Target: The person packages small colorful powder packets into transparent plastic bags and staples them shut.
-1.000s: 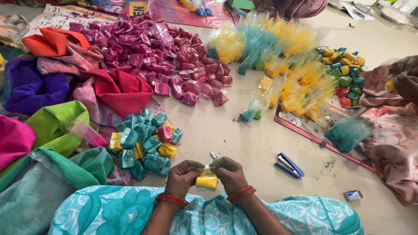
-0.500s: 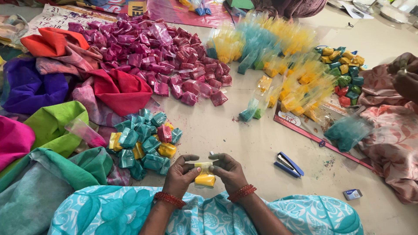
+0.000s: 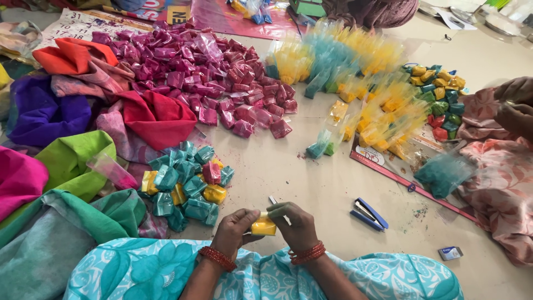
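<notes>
Low in the middle of the head view, my left hand (image 3: 233, 230) and my right hand (image 3: 297, 225) together pinch a small yellow packet (image 3: 264, 226) of coloured powder in clear plastic. A thin white strip pokes up just above the right fingers. Both wrists wear red bangles. Just left of my hands lies a small heap of folded teal, yellow and pink packets (image 3: 186, 189). A blue stapler (image 3: 369, 214) lies on the floor to the right of my right hand.
A big pile of magenta packets (image 3: 205, 72) fills the upper middle. Yellow and teal filled bags (image 3: 361, 83) lie at the upper right. Coloured cloths (image 3: 66, 133) crowd the left. Another person's hand (image 3: 513, 105) shows at the right edge. A small staple box (image 3: 450, 253) sits lower right.
My hands have worked the packet: its plastic top, stretched sideways between the fingers half a second ago, is now folded down, and the fingers have closed tighter around it.
</notes>
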